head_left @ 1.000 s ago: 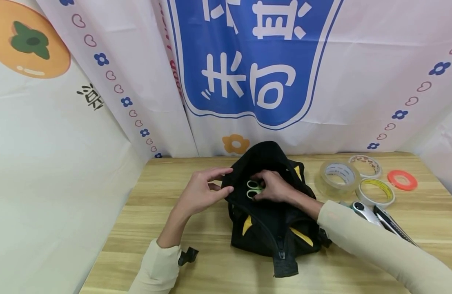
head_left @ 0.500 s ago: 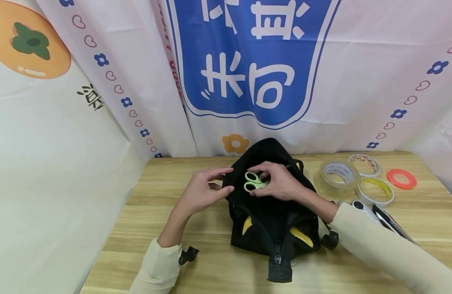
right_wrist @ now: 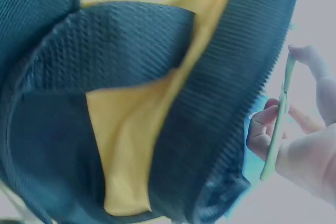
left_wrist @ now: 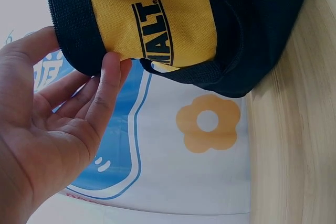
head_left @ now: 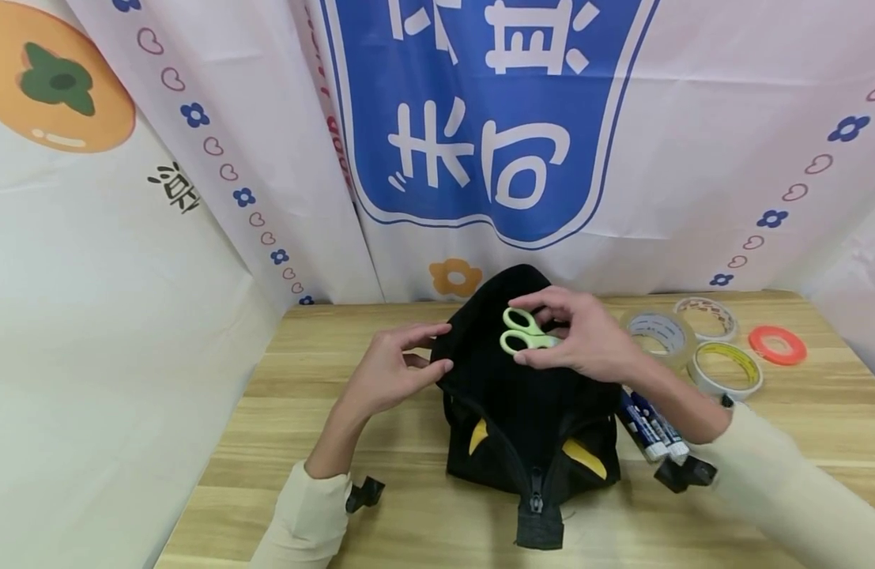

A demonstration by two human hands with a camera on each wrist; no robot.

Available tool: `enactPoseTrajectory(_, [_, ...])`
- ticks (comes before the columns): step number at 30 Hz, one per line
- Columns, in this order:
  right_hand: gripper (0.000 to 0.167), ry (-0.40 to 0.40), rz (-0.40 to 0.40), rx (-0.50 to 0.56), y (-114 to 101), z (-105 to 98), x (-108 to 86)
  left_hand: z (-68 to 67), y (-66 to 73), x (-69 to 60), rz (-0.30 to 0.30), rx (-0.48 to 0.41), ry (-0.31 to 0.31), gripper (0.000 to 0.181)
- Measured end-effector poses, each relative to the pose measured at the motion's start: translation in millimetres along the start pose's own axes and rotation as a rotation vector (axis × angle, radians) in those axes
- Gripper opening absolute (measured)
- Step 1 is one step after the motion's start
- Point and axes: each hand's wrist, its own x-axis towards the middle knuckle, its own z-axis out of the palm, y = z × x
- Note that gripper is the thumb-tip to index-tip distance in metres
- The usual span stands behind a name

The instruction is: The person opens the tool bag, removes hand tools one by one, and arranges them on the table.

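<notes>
A black bag [head_left: 504, 466] with yellow patches stands on the table, its zipped mouth spread wide toward the head camera. My left hand [head_left: 390, 367] pinches the left edge of that mouth between thumb and fingers. The left wrist view has this hand at the zip edge, beside a yellow panel [left_wrist: 194, 30] with black lettering. My right hand [head_left: 597, 336] holds pale green scissors [head_left: 537, 337] above the right side of the mouth, handle rings pointing left. Its palm and fingers hide the blades in the head view. From the right wrist, the scissors [right_wrist: 277, 135] appear edge-on beside the bag.
Two blue-and-white markers [head_left: 642, 427] lie right of the bag, partly under my right forearm. Behind them are a clear tape roll [head_left: 682, 336], a white roll [head_left: 727, 312], a yellow-cored roll [head_left: 700, 381] and a red roll [head_left: 760, 348]. A printed cloth [head_left: 693, 158] hangs behind the table.
My right hand has lifted the scissors up out of the bag's mouth and moved right. The markers have come into view under the forearm. My left hand has stayed at the bag's edge.
</notes>
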Motion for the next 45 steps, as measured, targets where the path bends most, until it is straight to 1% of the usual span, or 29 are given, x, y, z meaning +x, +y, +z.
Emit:
enactPoseTrajectory(3, [0.060,0.038,0.020,-0.036,-3,-16,-12.4,-0.5,1.5,0.4,0.001,0.006,0.000,0.048])
enactPoseTrajectory(6, [0.062,0.076,0.067,-0.079,-3,-32,-26.3,-0.8,2.4,0.2,0.003,0.011,-0.002,0.048])
enactPoseTrajectory(10, [0.064,0.133,0.135,-0.143,4,-52,-45.7,-1.2,3.3,-1.0,0.002,0.013,-0.001,0.049])
enactPoseTrajectory(14, [0.064,0.188,0.203,-0.201,15,-71,-64.2,-1.5,4.2,-2.4,-0.004,0.009,0.004,0.049])
enactPoseTrajectory(19, [0.068,0.223,0.315,-0.309,34,-94,-87.4,-1.5,4.4,-3.7,-0.007,0.005,0.007,0.049])
enactPoseTrajectory(23, [0.071,0.266,0.376,-0.368,50,-110,-106.4,-1.4,4.3,-4.5,-0.015,-0.001,0.007,0.049])
enactPoseTrajectory(25, [0.074,0.284,0.397,-0.381,57,-117,-115.5,-1.3,4.2,-4.7,-0.018,-0.004,0.008,0.049])
enactPoseTrajectory(29, [0.078,0.320,0.444,-0.380,70,-127,-131.1,-1.4,3.8,-4.7,-0.010,-0.002,0.013,0.048])
enactPoseTrajectory(35, [0.080,0.341,0.499,-0.385,90,-138,-149.4,-1.1,2.8,-2.9,-0.003,-0.002,0.020,0.048])
enactPoseTrajectory(40, [0.085,0.356,0.549,-0.388,111,-142,-164.0,0.1,2.5,-0.3,-0.006,-0.007,0.010,0.048])
enactPoseTrajectory(45, [0.088,0.371,0.607,-0.422,126,-144,-174.8,0.2,3.1,1.3,0.000,-0.006,0.009,0.047])
